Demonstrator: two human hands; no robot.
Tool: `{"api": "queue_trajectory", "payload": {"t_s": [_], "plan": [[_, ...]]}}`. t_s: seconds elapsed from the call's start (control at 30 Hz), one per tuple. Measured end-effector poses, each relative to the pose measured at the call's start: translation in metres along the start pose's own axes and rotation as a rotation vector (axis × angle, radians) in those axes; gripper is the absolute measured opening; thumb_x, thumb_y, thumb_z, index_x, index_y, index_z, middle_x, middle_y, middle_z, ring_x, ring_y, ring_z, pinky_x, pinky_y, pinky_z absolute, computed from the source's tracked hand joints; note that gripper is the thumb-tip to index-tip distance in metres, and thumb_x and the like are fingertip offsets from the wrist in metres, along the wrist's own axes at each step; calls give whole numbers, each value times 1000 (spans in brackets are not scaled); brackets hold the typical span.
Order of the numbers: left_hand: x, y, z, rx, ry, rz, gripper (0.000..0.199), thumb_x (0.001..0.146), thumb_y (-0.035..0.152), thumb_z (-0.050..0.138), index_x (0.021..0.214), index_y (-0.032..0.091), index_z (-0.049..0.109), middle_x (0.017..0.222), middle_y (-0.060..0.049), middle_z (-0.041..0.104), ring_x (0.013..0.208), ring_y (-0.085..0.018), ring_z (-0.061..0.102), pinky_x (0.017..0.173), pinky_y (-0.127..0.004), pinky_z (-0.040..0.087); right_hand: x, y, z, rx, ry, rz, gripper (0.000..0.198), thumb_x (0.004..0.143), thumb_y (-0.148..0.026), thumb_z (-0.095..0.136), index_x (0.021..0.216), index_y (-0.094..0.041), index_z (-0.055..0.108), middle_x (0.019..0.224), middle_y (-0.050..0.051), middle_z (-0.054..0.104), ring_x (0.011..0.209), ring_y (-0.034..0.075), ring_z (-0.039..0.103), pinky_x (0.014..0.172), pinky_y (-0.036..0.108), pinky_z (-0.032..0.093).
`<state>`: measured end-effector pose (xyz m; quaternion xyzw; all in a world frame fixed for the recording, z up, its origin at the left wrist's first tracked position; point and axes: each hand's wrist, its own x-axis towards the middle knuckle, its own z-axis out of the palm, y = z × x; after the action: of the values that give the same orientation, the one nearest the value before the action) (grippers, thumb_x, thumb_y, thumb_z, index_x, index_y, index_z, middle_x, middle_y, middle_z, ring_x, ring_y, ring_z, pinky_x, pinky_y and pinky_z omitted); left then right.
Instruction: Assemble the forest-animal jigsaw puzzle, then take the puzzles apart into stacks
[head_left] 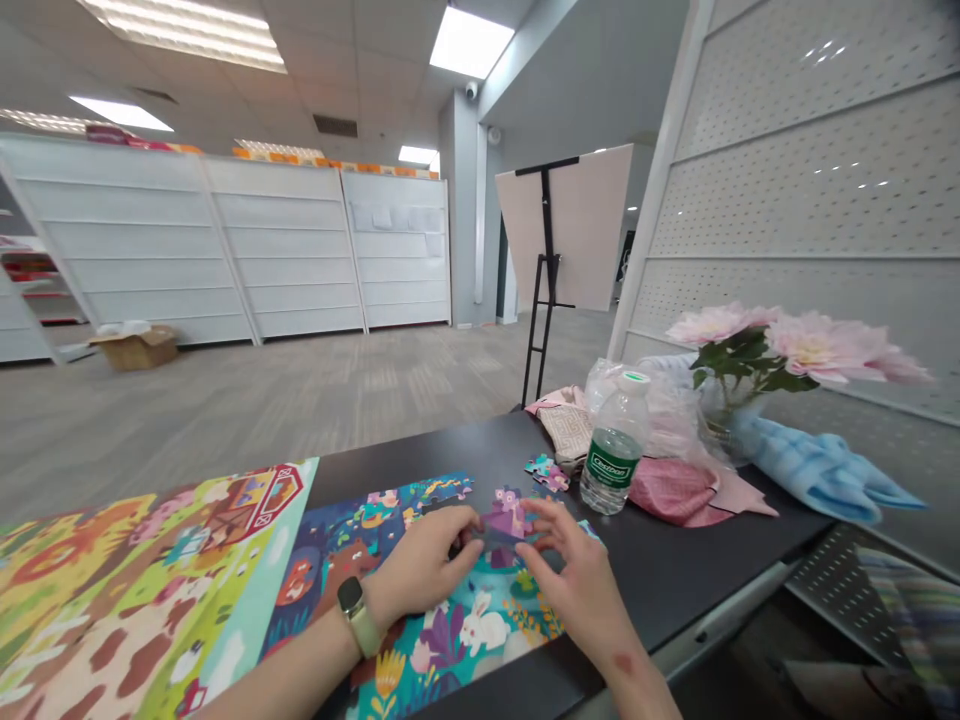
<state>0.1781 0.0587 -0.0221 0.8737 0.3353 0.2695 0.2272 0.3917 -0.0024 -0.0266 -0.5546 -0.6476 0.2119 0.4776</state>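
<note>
A purple cardboard puzzle part with a big-eyed animal on it (506,505) sits between the two hands, at the top part of a bright, mostly blue and green jigsaw puzzle (448,675). The puzzle shows a white rabbit and a brown bear. The left hand (431,555) has bent fingers, and its thumb and finger tips are at the left side of the purple part. The right hand (574,565) has its fingers bent too, with the tips at the right side. I cannot tell if the hands grip the purple part or just press on it.

A watch with a pale green band (362,620) is on the left wrist. A little pile of loose, colourful puzzle pieces (549,473) lies past the right hand, near a clear plastic bottle with a green label (611,460). Pink cloth (679,493) is behind the bottle. To the left of the puzzle is a big, bright farm picture with a spotted cow (112,640). It all rests on a smooth black table (701,570).
</note>
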Motion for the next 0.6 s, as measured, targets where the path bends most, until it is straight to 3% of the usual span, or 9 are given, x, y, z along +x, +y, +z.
{"api": "queue_trajectory", "payload": {"t_s": [0.17,0.3,0.43,0.6], "plan": [[1,10,-4,-202,128,-61,31,95,29,55,125,22,57,98,-3,64,84,-18,58,73,-28,44,-1,-9,9,125,-69,-50,37,88,-24,58,125,-23,58,119,9,69,94,19,70,82,32,58],[6,16,1,-416,107,-79,22,95,28,55,113,20,63,87,-2,62,77,-16,57,68,-26,45,0,-6,11,158,-9,10,39,91,-33,57,128,-21,57,98,8,75,87,20,72,82,34,57],[9,14,12,-672,83,-135,40,85,23,64,124,21,55,96,-2,57,66,-10,58,59,-22,46,1,-1,12,230,123,90,37,92,-43,56,119,-19,59,111,14,73,94,23,72,84,33,57],[10,8,18,-760,108,-239,35,81,29,70,112,18,57,94,-1,54,62,-10,62,59,-25,56,0,-1,12,126,49,77,29,95,-38,49,113,-20,62,101,10,75,91,22,71,80,32,55]]}}
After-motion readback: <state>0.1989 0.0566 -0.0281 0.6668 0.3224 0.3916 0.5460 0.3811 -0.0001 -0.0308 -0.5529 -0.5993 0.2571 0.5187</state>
